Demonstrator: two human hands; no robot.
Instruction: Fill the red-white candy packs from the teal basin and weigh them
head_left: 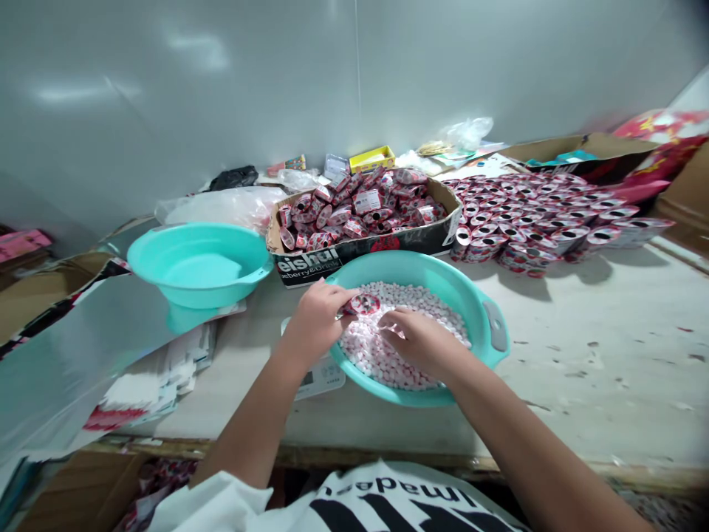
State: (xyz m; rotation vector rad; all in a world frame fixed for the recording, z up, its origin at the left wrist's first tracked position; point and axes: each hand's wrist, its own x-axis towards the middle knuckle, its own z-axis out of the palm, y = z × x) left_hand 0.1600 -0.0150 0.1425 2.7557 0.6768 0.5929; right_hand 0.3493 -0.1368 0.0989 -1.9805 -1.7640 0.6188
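Observation:
A teal basin (487, 325) in front of me holds a heap of small white and pink candies (388, 355). My left hand (317, 319) is closed on a small red and white pouch (362, 304), held with its mouth over the candies. My right hand (422, 341) rests in the heap just right of the pouch, fingers curled and pinched; what they hold is too small to name.
A cardboard box (332, 257) of red pouches stands behind the basin. Rows of filled pouches (532, 218) lie to its right. A second, empty teal basin (202, 264) sits at the left. A small scale (321, 377) lies by the basin, paper stacks (160, 377) further left.

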